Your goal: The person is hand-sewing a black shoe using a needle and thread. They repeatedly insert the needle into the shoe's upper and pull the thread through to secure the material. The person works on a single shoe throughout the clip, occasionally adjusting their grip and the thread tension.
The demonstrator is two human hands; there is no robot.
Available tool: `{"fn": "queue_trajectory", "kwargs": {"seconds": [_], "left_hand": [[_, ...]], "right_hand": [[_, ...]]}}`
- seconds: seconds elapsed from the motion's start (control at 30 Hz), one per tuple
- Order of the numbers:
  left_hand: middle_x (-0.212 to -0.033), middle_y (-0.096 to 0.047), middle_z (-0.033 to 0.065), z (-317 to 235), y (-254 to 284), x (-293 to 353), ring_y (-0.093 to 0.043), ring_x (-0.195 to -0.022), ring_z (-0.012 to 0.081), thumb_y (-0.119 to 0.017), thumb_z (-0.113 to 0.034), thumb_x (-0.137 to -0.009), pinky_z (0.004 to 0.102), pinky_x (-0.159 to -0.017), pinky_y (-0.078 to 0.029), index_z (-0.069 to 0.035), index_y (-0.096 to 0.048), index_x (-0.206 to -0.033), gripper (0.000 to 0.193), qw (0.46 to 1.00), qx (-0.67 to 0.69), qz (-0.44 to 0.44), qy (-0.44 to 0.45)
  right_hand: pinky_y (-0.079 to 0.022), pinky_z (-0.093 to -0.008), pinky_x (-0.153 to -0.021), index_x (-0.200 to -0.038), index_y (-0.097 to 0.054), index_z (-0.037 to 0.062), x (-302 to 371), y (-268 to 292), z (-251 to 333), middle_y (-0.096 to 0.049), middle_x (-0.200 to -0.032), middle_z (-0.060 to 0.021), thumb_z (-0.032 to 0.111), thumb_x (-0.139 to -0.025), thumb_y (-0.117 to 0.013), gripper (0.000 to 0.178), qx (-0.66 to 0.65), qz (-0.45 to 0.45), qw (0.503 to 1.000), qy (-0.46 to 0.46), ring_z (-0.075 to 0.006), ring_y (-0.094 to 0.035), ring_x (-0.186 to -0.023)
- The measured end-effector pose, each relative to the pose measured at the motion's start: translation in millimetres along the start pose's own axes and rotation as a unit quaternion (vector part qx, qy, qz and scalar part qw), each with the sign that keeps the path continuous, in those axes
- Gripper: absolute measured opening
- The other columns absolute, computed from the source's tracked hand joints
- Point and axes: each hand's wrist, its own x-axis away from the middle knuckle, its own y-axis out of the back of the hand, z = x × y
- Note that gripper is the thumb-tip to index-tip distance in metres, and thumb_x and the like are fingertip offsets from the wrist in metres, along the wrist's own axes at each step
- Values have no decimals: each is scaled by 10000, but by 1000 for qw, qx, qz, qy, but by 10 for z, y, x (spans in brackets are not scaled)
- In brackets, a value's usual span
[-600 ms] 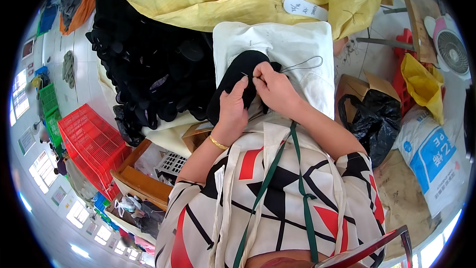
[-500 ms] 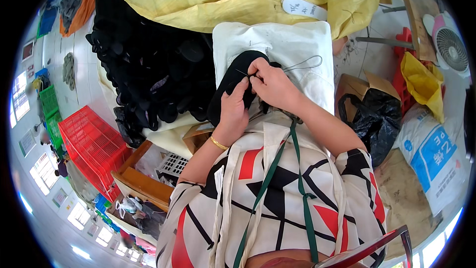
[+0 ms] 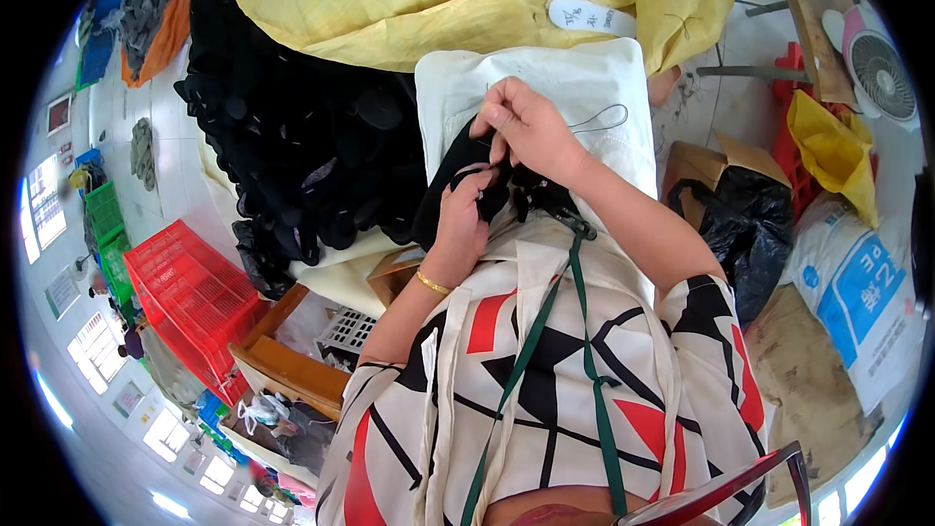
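Note:
My left hand [image 3: 460, 224], with a gold bracelet at the wrist, is closed on a black cloth shoe [image 3: 444, 185] whose opening faces me. Above that opening my right hand [image 3: 531, 131] is raised, its thumb and index finger pinched together at the shoe's upper edge. Whatever sits in this pinch is too small to make out. Under both hands lies a white cushion [image 3: 458, 78] across my lap. A thin dark loop [image 3: 606, 117] rests on it, right of my right hand. Part of the shoe is hidden behind my fingers.
A big heap of black cloth shoes [image 3: 302, 136] lies at the left. Beyond it spreads a yellow sack [image 3: 409, 0] with a white sole-shaped piece [image 3: 590, 16] on top. Red crates [image 3: 190, 297] stand far left; a black plastic bag [image 3: 735, 234] and a fan [image 3: 879, 73] are at the right.
My right hand has lifted and tilted away from the left thumb. The needle seen at the fingers before no longer shows. The shoe has turned, its opening now more toward me.

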Motion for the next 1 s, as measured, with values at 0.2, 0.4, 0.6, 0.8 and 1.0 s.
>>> {"fn": "queue_trajectory", "kwargs": {"seconds": [0.2,0.4,0.6,0.8,1.0], "left_hand": [[-1010,-695,94,-22,-81,58,-625,-978,176,-628,-66,-854,301,-920,-471,42,-642,-1095,264,1000,-6,-13,1],[-1023,-698,109,-2,-42,40,-630,-974,190,-623,-56,-853,311,-929,-476,43,-643,-1103,270,1000,-21,4,7],[-1046,-704,106,-125,2,41,-617,-995,178,-639,-115,-849,320,-941,-448,39,-647,-1137,326,994,-104,19,-1],[-992,-703,81,-567,-63,-119,-621,-958,137,-622,-194,-889,266,-868,-463,20,-636,-1173,355,941,-324,96,1],[-655,-587,55,-899,-593,-282,-515,-607,141,-634,-201,-846,298,-612,-446,15,-697,-1055,307,798,-567,192,-70]], "right_hand": [[-494,-257,-600,-983,-588,45,106,324,-193,-664,-866,-25,139,-978,-615,98,133,-31,988,72,-90,-607,-670],[-515,-337,-662,-986,-646,115,145,179,-402,-608,-948,-65,150,-911,-672,87,389,22,883,261,-215,-637,-752],[-482,-227,-513,-966,-543,79,24,277,-122,-682,-874,-59,243,-1048,-521,185,-61,20,998,-15,-93,-624,-615],[-473,-243,-516,-1006,-570,58,463,1290,-28,-527,-686,9,76,-946,-556,64,-186,-84,979,7,-106,-527,-564],[-487,-500,-1039,-771,-484,54,1375,3117,141,-390,-604,-1,112,-1029,-509,265,-420,-481,720,272,-153,-421,-556]]}}
